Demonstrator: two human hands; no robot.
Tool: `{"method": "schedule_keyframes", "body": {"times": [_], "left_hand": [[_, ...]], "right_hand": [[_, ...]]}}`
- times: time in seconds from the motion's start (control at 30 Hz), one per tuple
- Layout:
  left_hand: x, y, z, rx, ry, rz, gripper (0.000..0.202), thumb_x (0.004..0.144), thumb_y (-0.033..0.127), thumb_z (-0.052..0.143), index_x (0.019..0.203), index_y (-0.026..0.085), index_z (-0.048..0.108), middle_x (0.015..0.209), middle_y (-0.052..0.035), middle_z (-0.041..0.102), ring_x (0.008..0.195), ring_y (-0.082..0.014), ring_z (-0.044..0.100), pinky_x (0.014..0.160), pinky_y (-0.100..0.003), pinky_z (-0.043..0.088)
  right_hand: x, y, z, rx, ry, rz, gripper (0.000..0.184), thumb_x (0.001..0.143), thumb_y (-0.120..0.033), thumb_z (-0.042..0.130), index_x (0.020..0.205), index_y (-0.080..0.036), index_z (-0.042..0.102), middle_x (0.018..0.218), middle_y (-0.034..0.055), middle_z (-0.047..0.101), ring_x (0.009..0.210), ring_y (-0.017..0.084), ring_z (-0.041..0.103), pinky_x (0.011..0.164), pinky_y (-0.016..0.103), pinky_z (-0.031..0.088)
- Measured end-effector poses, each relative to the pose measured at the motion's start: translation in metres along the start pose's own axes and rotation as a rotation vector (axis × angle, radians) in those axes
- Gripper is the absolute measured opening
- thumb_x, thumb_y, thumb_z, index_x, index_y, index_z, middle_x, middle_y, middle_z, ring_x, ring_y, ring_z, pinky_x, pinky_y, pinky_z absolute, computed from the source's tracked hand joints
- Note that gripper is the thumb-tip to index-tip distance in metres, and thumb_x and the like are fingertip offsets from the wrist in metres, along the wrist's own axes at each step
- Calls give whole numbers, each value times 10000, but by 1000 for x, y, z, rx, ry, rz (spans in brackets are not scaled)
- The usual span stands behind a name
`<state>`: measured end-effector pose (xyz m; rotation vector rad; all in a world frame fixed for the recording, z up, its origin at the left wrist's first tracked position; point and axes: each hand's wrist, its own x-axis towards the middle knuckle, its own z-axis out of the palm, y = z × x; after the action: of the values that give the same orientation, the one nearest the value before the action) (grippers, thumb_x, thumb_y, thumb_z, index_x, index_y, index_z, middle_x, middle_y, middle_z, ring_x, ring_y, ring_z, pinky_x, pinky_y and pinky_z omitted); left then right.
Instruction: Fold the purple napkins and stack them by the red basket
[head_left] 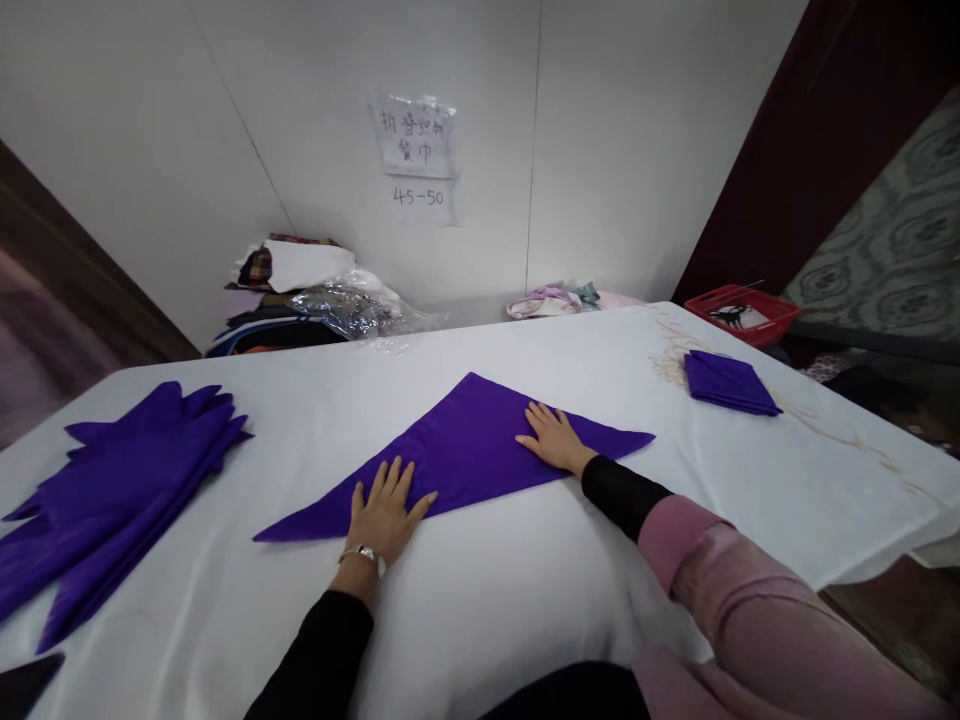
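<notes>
A purple cloth napkin (pixel 465 440), folded into a triangle, lies flat on the white tablecloth (pixel 525 590) in front of me. My left hand (pixel 384 510) rests flat on the napkin's near left part, fingers spread and open, a watch on the wrist. My right hand (pixel 551 437) lies flat on the napkin's right part, fingers stretched out. Neither hand holds anything.
A pile of unfolded purple napkins (pixel 112 490) lies at the left. Folded purple napkins (pixel 727 382) sit stacked at the right, near a red basket (pixel 746 312). Bundled fabrics (pixel 307 295) and a paper notice (pixel 418 140) are by the back wall.
</notes>
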<state>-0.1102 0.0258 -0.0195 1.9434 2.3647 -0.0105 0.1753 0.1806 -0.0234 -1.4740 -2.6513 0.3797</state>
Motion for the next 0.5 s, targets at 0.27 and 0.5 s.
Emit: {"method": "schedule_keyframes", "body": {"times": [0.27,0.5], "left_hand": [[1,0,0,11,13,9,715,837,604,266,1423,194,291,1522,-71,217,1404,-275,154,1099,-561,157],[10,-17,15,51,3,25,693,818,528,240,1434,211,269,1529,-57,190,1410,-263,119,1101,-554,144]], "right_hand": [[-4,-2,-4,-4,4,18,835,861,-691,123,1451,-111,239,1526,131,161,1405,272,89,1109,453,47],[-13,12,-9,24,17,4,818,866,-688,170,1451,-120,242,1520,133,185,1403,267,116,1118,448,63]]}}
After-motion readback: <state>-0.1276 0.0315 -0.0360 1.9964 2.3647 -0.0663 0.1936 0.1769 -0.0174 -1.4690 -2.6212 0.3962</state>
